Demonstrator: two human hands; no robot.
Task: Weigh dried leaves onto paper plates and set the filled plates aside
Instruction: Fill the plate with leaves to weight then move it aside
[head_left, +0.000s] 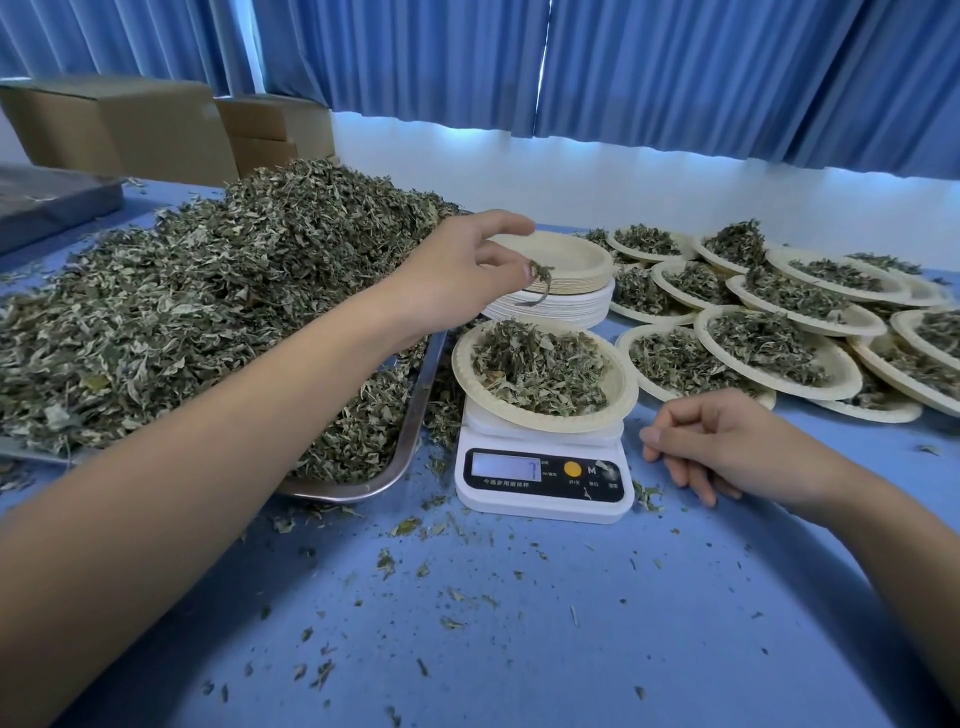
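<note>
Well underway, with many filled plates (779, 358) aside at right, one plate (461, 371) on the scale (540, 499), left hand (457, 270) pinching leaves (540, 278) above it, right hand (727, 441) relaxed and empty, big pile (208, 291) unweighed.

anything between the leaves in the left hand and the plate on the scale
Nothing visible: the left hand pinches leaves in open air above the plate; the empty-plate stack sits behind.
</note>
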